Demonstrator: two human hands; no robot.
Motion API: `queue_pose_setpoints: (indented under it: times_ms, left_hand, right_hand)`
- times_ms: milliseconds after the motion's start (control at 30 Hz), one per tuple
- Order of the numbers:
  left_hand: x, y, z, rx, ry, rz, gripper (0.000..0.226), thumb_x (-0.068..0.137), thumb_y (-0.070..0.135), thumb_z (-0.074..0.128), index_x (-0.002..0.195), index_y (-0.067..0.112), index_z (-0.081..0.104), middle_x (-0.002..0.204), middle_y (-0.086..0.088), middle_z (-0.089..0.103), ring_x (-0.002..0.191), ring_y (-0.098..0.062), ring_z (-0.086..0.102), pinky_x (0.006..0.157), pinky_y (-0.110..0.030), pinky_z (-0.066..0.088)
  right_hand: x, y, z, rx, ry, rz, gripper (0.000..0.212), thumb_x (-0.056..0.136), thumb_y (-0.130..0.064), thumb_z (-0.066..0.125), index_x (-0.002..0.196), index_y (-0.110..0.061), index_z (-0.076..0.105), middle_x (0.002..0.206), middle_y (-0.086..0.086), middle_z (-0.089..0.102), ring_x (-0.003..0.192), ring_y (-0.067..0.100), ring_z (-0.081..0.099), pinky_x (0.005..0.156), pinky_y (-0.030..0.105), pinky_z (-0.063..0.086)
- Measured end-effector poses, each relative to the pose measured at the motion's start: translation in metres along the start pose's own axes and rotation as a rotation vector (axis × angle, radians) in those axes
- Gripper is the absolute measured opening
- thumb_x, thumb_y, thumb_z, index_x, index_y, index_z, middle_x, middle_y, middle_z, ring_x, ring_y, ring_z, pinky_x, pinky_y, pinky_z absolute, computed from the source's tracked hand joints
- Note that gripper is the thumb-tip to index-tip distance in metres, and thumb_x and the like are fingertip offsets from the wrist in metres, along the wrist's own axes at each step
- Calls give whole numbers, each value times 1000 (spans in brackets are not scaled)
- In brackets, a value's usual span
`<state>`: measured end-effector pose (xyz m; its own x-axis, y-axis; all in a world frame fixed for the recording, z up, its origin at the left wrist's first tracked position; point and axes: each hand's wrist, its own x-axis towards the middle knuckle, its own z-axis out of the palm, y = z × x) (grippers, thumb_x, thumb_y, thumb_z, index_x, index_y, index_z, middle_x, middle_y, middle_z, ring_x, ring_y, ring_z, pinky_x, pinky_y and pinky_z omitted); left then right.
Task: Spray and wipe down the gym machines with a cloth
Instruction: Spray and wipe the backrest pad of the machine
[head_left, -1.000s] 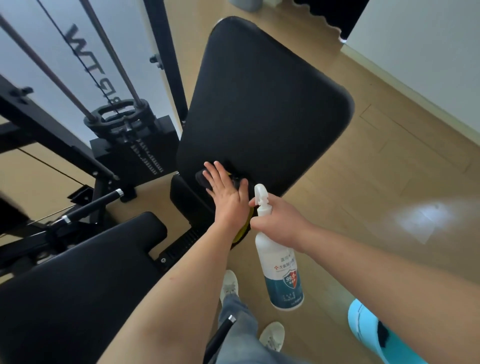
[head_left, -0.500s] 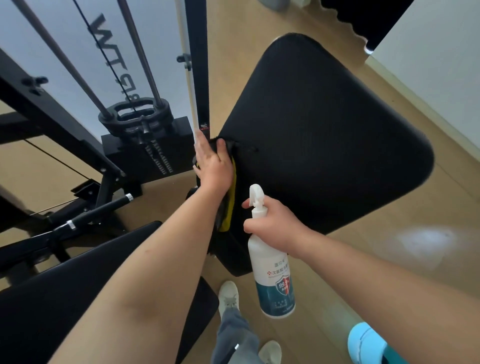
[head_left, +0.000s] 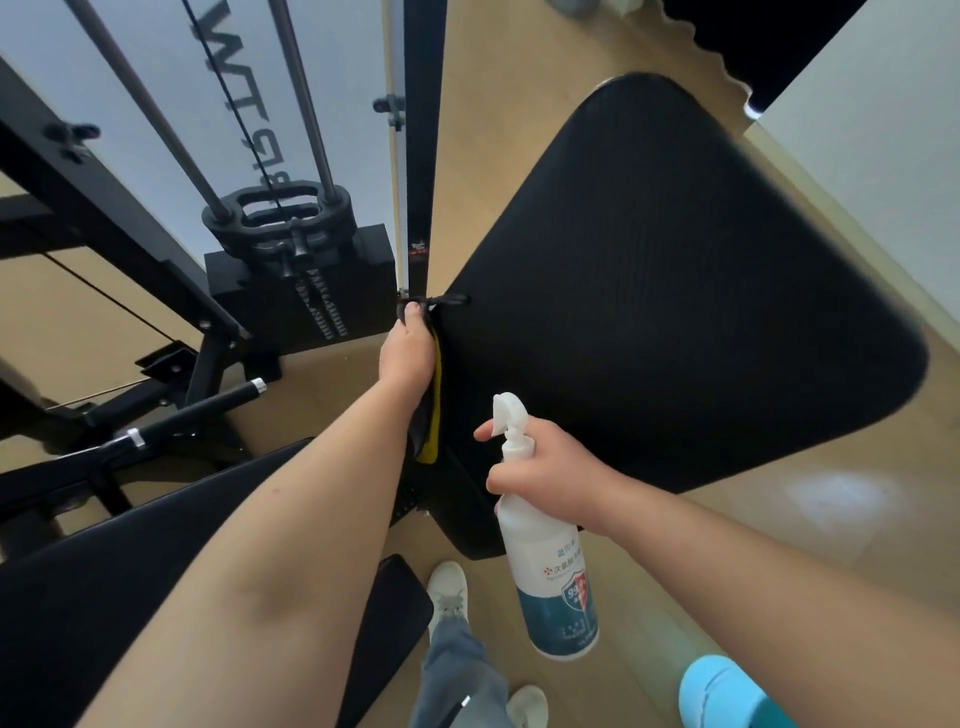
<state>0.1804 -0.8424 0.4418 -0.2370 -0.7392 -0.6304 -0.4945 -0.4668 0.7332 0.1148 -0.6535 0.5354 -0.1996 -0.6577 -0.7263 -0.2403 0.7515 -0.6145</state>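
Now cloth hangs under left grip — against pad.

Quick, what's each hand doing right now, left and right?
Left hand: holds the black and yellow cloth against the edge of the back pad.
Right hand: grips the spray bottle by its neck, finger at the trigger.

Under you runs a pale wooden floor, and a soft patch of light lies on it to your right. Your white shoe stands on the boards straight below, a second white shoe sits nearer the bottom edge, and a grey-blue trouser leg hangs over them. At the bottom right you see a light-blue object, cut off by the frame. A white wall rises at your upper right, and beside it is a dark shape with a scalloped edge.
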Motion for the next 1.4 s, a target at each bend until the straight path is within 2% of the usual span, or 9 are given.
queue_pose_setpoints:
  times_ms: [267,433,667,833,933,1000,1167,1300,1400]
  left_hand:
    - [-42,102,9,53,-258,563,51,111,43,26,146,17,51,140,-7,59,131,-18,51,110,-35,36]
    - [-42,90,21,247,-99,830,58,105,46,45,158,31,28,158,6,44,144,-15,42,105,-28,29]
    - [-16,33,18,190,43,692,48,100,51,37,143,34,47,130,4,63,120,-21,58,101,-41,46]
    - [-9,-15,20,107,133,520,46,100,57,30,127,27,53,124,-2,56,119,-25,53,105,-55,44]
    - [-15,-36,26,106,185,450,52,106,51,29,150,25,38,153,-6,40,146,-24,30,121,-55,28]
    - [-24,-44,34,141,176,410,60,109,47,29,162,24,14,170,-5,10,157,-21,2,128,-50,9]
    - [-65,-87,68,329,81,283,89,105,47,44,160,22,-21,163,-1,-38,150,-20,-35,122,-44,-11]
    - [-73,-110,78,386,43,258,96,104,48,50,159,22,-25,159,-4,-44,147,-24,-39,118,-43,-18]
    - [-40,-84,56,336,90,211,81,108,44,40,162,16,-12,166,-16,-28,153,-32,-26,122,-59,-16]
  right_hand:
    - [8,-13,-4,2,-56,22,50,86,-21,73,126,-47,58,106,4,69,99,23,72,90,45,61]
    - [15,-20,-10,8,-47,-9,53,75,-29,72,123,-47,59,103,7,72,98,27,74,91,51,62]
    - [15,-8,-14,-16,-46,-21,58,72,-29,70,127,-44,59,101,7,71,99,27,74,93,53,61]
    - [7,0,-15,-63,-42,-20,61,74,-26,70,132,-43,59,101,8,72,100,26,72,94,53,60]
    - [0,-2,-16,-66,-17,-31,61,77,-23,69,135,-40,57,101,5,70,100,24,69,91,47,59]
    - [-4,-3,-16,-55,7,-42,64,73,-26,67,135,-39,58,97,2,68,96,22,68,87,44,58]
    - [-11,-4,-13,-63,32,-74,59,77,-22,68,134,-34,59,100,5,70,98,23,73,90,46,62]
    - [-10,-4,-9,-88,21,-62,58,85,-15,68,139,-32,57,106,2,68,99,18,70,86,38,60]
    - [-5,-2,-7,-77,7,-53,65,74,-27,68,138,-36,56,102,2,68,101,23,70,90,45,60]
